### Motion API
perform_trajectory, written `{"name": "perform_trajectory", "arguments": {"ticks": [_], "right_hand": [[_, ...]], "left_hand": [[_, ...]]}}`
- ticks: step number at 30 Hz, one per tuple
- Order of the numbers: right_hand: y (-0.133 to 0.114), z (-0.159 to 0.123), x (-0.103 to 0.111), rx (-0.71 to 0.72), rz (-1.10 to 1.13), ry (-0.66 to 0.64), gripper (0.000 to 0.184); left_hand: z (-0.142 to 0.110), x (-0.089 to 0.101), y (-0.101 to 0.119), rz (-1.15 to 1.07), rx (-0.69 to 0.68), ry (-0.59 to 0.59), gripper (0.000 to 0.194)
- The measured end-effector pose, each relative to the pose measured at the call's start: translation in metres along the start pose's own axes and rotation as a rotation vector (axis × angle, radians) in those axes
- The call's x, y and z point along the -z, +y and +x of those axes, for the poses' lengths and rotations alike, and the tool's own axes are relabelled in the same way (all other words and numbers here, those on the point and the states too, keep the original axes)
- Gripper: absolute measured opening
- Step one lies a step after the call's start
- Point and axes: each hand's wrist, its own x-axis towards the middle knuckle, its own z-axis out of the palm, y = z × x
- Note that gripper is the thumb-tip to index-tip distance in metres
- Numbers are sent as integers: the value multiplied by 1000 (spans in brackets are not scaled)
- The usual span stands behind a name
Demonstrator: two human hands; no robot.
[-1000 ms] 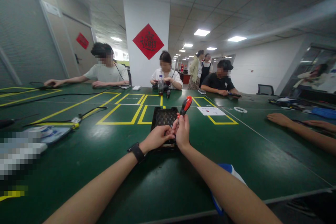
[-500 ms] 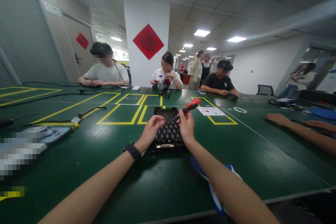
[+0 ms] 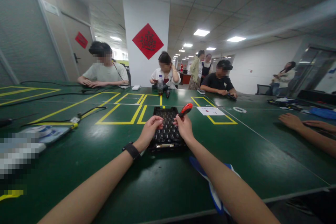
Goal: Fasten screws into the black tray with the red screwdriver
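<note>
My right hand [image 3: 184, 127] is closed round a screwdriver [image 3: 186, 109] with a red and black handle. The handle points up and away to the right; its shaft is hard to make out against the dark case. Under both hands lies a black plastic case [image 3: 168, 134] with rows of small shiny pieces in it. My left hand [image 3: 151, 131] is over the case's left side, thumb and forefinger pinched together. Whatever may be between those fingertips is too small to see. A dark watch sits on my left wrist.
The green table [image 3: 105, 171] bears yellow tape outlines. A blue and white cloth-like item [image 3: 217, 196] lies under my right forearm. A white paper [image 3: 210, 111] and a white ring [image 3: 239, 110] are beyond. Another person's hands [image 3: 291, 122] rest at the right; several people are around.
The screwdriver has tilted, its handle drawing slightly left and nearer. My left hand has shifted a little left. The other person's hand at the right has moved rightward.
</note>
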Motion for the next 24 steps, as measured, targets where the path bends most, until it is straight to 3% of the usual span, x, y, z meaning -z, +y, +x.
{"name": "perform_trajectory", "arguments": {"ticks": [6,10,14,20,24], "right_hand": [[-5,1,1,15,36,86,22],[-13,1,3,5,103,190,26],[-14,3,4,-27,184,278,30],[-7,4,2,-92,249,283,33],[0,5,1,-115,274,265,33]], "left_hand": [[1,0,-1,80,5,-1,24],[2,-1,-4,265,-60,-16,21],[3,-3,-6,426,-121,-62,31],[2,-5,-7,430,-98,-156,24],[1,-5,-5,428,-89,-157,23]]}}
